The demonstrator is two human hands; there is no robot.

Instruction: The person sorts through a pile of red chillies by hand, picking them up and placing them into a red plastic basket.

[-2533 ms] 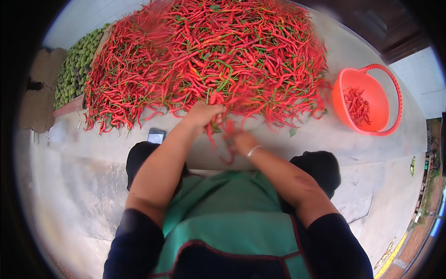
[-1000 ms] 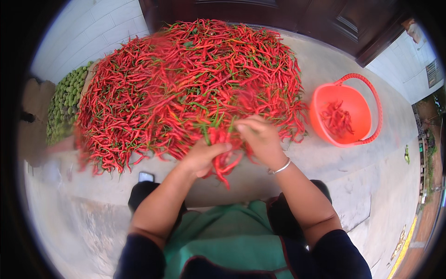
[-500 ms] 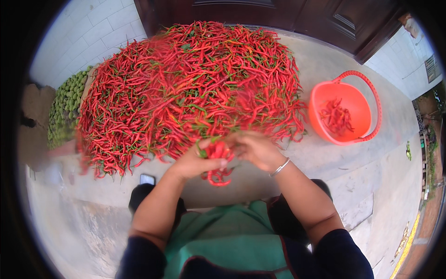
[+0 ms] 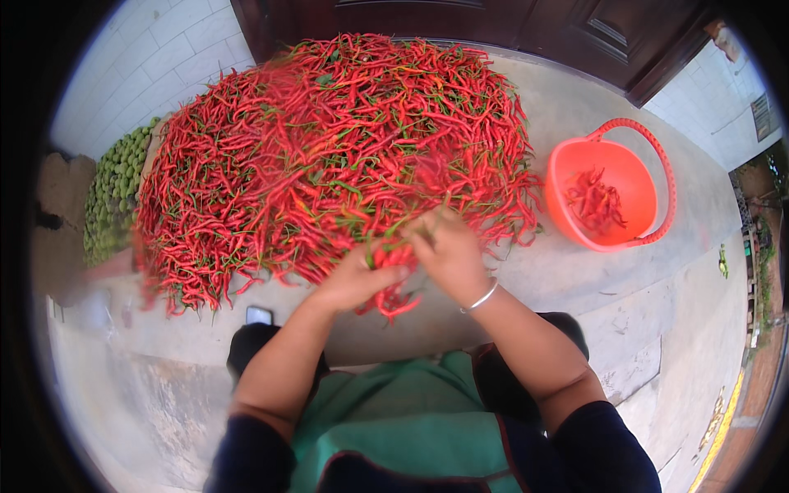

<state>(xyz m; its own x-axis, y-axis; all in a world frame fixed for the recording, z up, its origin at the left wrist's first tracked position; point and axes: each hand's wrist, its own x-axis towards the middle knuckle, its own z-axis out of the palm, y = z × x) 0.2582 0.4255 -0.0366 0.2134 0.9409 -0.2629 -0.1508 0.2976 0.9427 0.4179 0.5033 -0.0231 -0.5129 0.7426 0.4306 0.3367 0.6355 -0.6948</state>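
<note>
A bunch of long red chili peppers point(image 4: 393, 302) hangs from my left hand point(image 4: 355, 281), which is closed around it, with green stems showing at the top. My right hand point(image 4: 450, 253), with a silver bangle at the wrist, is beside the bunch. Its thumb and fingers are pinched together at the green stem ends, but blur hides what they grip. Both hands are at the near edge of a big heap of red chili peppers point(image 4: 345, 140) with green stems and a few leaves mixed in.
To the right of the heap stands an orange-red plastic basket point(image 4: 561, 205) with a braided handle and some chilies inside. Round green fruits point(image 4: 115, 185) are piled at the left. A phone point(image 4: 260, 315) lies by my left knee. A dark door point(image 4: 493, 25) closes the far side.
My right hand has turned, its fingers folding down from a looser spread into a pinch over the stems. My left hand keeps the bunch in nearly the same place.
</note>
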